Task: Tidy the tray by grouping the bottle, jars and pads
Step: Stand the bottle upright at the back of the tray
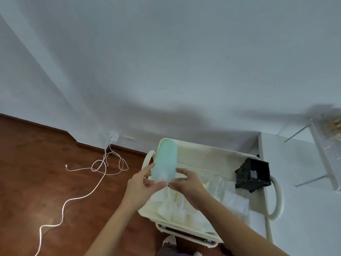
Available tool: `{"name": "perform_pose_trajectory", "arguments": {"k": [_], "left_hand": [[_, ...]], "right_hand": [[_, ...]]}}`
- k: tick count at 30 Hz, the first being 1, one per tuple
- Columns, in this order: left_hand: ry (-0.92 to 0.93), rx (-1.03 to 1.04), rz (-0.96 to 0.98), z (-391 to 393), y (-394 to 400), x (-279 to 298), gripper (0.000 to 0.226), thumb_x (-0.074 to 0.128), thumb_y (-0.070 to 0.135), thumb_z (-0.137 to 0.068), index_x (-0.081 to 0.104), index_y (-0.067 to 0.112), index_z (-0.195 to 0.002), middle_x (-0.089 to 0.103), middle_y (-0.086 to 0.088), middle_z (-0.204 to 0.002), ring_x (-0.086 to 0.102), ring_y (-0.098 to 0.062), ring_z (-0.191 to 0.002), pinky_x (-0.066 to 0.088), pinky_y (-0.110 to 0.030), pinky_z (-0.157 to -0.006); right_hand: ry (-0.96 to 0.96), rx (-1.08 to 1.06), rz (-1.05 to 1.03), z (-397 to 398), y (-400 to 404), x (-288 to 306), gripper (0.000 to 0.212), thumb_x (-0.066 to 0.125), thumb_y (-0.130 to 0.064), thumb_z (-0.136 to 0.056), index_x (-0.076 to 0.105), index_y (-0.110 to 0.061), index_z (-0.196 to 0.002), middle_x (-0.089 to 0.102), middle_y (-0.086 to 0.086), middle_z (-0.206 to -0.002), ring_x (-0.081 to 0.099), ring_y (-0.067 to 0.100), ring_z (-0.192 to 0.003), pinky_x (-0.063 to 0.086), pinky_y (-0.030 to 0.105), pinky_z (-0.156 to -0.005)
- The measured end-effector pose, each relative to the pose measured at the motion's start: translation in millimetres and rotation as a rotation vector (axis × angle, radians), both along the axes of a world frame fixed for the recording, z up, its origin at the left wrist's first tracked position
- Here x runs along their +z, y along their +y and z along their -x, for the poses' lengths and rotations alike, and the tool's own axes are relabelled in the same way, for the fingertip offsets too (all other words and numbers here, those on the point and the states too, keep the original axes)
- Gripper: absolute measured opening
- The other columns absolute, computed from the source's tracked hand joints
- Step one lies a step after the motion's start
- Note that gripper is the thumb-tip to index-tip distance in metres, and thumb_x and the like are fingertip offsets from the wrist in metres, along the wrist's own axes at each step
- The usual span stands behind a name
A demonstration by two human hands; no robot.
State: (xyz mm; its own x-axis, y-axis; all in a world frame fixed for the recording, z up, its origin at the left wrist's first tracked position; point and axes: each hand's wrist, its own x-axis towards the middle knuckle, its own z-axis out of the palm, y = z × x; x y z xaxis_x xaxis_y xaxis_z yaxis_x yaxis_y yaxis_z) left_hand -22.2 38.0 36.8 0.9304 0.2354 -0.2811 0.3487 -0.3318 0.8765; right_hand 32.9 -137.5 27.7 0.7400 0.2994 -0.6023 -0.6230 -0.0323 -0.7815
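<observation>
Left hand point(142, 183) and right hand point(186, 183) both grip the lower end of the pale green bottle point(165, 161), held tilted above the tray's point(212, 154) left edge. Clear jars point(218, 183) stand mid-tray beside a black box point(253, 174) at the right edge. White pads point(235, 200) lie along the near edge.

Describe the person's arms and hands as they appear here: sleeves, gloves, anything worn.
Both forearms are bare right down to the bottom edge of the frame; no sleeves show. The left hand and the right hand wear no gloves. No watch, bracelet or ring is visible on either wrist or on the fingers, though the image is soft. No markings can be made out.
</observation>
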Motion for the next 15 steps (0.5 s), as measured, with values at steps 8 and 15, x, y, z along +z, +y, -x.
{"name": "perform_pose_trajectory", "arguments": {"k": [8, 15], "left_hand": [[-0.164, 0.005, -0.084, -65.6, -4.5, 35.4, 0.061, 0.058, 0.065, -0.076, 0.056, 0.034, -0.129, 0.064, 0.006, -0.117, 0.061, -0.011, -0.103, 0.05, -0.031, -0.093], [-0.216, -0.061, 0.003, -108.9, -11.0, 42.7, 0.067, 0.046, 0.067, -0.081, 0.049, 0.03, -0.137, 0.053, 0.003, -0.141, 0.051, -0.015, -0.127, 0.043, -0.037, -0.108]], "right_hand": [[-0.551, 0.115, 0.393, -32.3, 10.7, 31.6, 0.08, 0.077, -0.013, -0.077, 0.037, -0.02, -0.146, 0.072, 0.002, -0.097, 0.068, 0.01, -0.088, 0.053, 0.022, -0.084], [-0.822, 0.099, 0.595, -72.3, 14.2, 41.8, 0.069, 0.077, -0.023, -0.08, 0.046, -0.019, -0.142, 0.065, 0.007, -0.104, 0.065, 0.016, -0.085, 0.053, 0.029, -0.084]]}}
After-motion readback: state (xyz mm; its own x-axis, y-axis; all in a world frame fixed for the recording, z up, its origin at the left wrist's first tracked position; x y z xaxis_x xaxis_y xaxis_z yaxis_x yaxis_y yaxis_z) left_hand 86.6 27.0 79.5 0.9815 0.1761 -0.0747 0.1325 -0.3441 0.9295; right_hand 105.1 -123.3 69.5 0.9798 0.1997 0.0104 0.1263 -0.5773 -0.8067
